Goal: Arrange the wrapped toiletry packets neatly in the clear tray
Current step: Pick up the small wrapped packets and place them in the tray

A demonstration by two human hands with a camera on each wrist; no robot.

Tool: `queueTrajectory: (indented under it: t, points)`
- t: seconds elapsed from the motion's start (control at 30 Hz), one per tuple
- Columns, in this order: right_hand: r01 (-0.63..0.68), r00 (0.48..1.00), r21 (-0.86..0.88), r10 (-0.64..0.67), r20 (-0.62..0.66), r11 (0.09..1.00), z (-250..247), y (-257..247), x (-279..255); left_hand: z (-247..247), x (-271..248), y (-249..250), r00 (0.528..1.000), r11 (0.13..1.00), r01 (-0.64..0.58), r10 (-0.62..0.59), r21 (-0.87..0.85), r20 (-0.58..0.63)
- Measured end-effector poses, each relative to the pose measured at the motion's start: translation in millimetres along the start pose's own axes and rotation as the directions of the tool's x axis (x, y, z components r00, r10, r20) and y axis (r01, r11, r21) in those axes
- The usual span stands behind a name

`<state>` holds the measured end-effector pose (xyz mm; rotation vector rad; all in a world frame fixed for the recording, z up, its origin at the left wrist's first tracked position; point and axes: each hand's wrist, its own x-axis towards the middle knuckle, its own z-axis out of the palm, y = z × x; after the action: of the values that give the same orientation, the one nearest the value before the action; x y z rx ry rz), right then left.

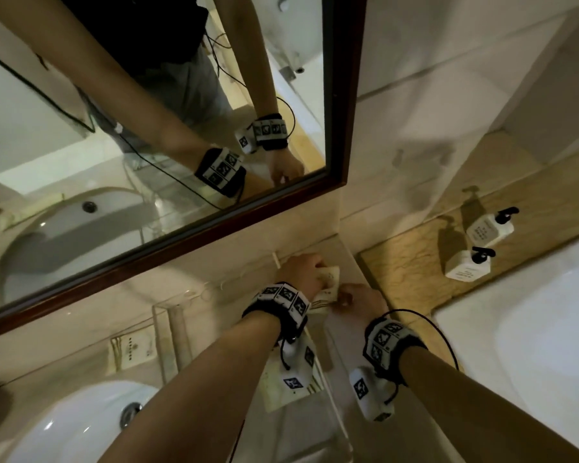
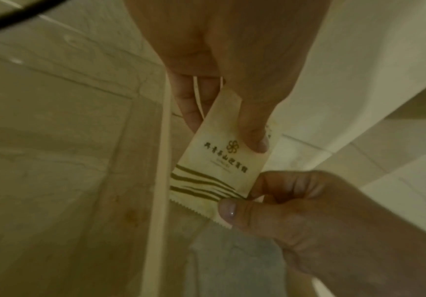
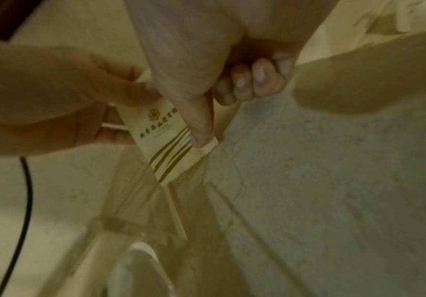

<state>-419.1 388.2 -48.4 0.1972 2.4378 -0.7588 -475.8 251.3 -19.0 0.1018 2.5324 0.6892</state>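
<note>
Your left hand (image 2: 232, 60) pinches the top of the cream packet (image 2: 219, 160) between thumb and fingers, while your right hand (image 2: 321, 217) pinches its serrated lower corner, holding it over the far end of the clear tray (image 1: 161, 315); keep it flat and lower it square to the tray wall
</note>
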Motion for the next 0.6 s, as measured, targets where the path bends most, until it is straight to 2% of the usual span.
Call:
queueTrajectory:
  t: [0.1,0.17,0.23,0.27,0.3,0.33,0.4,0.47,0.6]
  points:
    - [-0.001,0.999,0.231,0.012,-0.047,0.973,-9,6,-8,-10,-19,1,0.997,0.986,0.016,-0.029,-0.165,-0.073]
    - [-0.007,0.997,0.381,0.034,-0.065,0.925,-17,8,-16,-16,-36,-1,0.989,0.948,0.055,-0.095,-0.314,-0.113]
    - [-0.051,0.997,0.627,0.071,-0.007,0.777,-28,4,-30,-16,-58,-3,0.978,0.883,0.114,-0.182,-0.455,-0.107]
    - [-0.066,0.997,0.707,0.069,0.025,0.704,-32,1,-36,-15,-70,-5,0.972,0.861,0.145,-0.217,-0.487,-0.093]
    - [-0.061,0.998,0.738,0.058,0.029,0.672,-33,-1,-44,-12,-84,-9,0.966,0.849,0.171,-0.245,-0.500,-0.086]
    - [-0.046,0.999,0.746,0.041,0.026,0.664,-32,-4,-48,-9,-95,-13,0.960,0.839,0.191,-0.267,-0.509,-0.080]
    - [-0.004,1.000,0.684,-0.015,0.022,0.730,-25,-11,-62,-3,-121,-22,0.941,0.800,0.211,-0.321,-0.561,-0.103]
    - [0.049,0.995,0.602,-0.090,0.038,0.797,-13,-18,-74,2,-147,-33,0.908,0.720,0.232,-0.401,-0.654,-0.120]
    - [0.027,0.979,0.542,-0.130,0.154,0.840,15,-38,-93,9,-193,-59,0.849,0.612,0.235,-0.507,-0.755,-0.147]
